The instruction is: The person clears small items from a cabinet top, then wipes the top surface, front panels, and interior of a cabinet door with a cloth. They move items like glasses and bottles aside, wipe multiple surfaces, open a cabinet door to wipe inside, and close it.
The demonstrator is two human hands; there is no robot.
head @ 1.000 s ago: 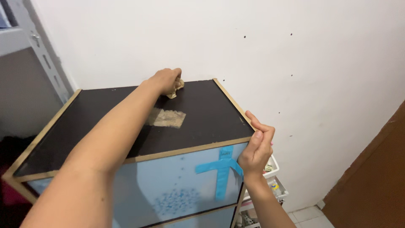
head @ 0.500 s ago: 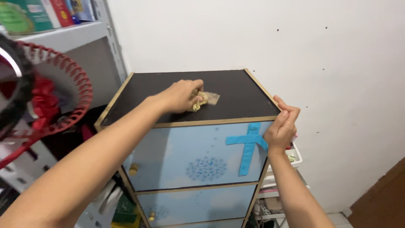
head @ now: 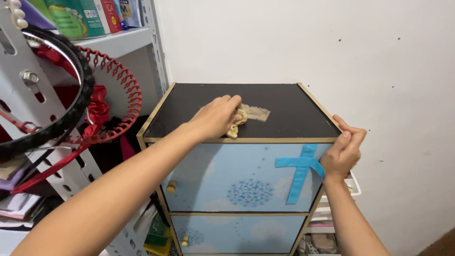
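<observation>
The blue cabinet with cloud-patterned doors (head: 237, 178) stood shut, both doors closed, so its contents could not be seen. A white metal shelf (head: 118, 42) at upper left held a row of upright books (head: 90, 14). Red and black toothed hairbands (head: 95, 102) hung on the rack beside the cabinet. The cabinet's black top panel with a pale wooden edge (head: 284, 102) bore a worn tan patch near its middle. A white wall with small dark marks (head: 379, 71) rose behind. The left hand (head: 215, 116) had its fingers curled tight around a crumpled beige cloth (head: 235, 124), pressed on the top panel near the front edge. The right hand (head: 343, 149) clasped the cabinet's front right corner. Compared with half a second earlier, the left hand had shifted slightly forward, and the view sat closer.
</observation>
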